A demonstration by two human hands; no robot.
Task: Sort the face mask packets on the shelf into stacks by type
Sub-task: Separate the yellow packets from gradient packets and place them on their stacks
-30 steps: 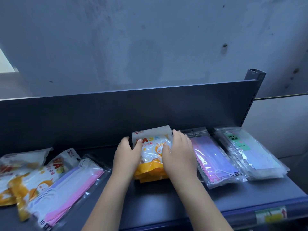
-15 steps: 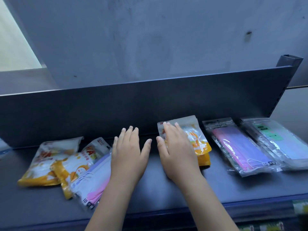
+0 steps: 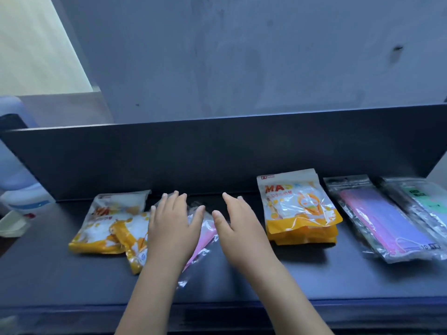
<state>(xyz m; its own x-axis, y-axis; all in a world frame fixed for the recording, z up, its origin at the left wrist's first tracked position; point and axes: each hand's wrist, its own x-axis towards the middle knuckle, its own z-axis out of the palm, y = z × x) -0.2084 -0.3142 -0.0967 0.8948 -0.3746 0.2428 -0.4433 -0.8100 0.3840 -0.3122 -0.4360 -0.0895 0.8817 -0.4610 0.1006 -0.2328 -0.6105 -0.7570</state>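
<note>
Mask packets lie along a dark shelf (image 3: 72,281). A stack of orange-and-white packets (image 3: 300,213) sits right of centre. Further right lie a clear packet of pink and purple masks (image 3: 384,226) and a clear packet with a green label (image 3: 420,201). At the left are two loose orange-and-white packets (image 3: 106,221) (image 3: 133,240), the nearer one overlapping the other. A clear pink packet (image 3: 203,238) lies in the middle, mostly under my hands. My left hand (image 3: 171,226) hovers flat over it, fingers straight. My right hand (image 3: 237,226) is flat beside it, holding nothing.
The shelf's dark back panel (image 3: 217,151) rises right behind the packets, with a grey wall above. A blue and white water bottle (image 3: 19,187) and a pale container (image 3: 12,223) stand off the shelf's left end. The shelf's front edge (image 3: 362,303) runs below my forearms.
My right hand left the orange stack and moved left to the pink packet. My left hand shifted left over that packet too. The view panned left, so the stacks sit further right.
</note>
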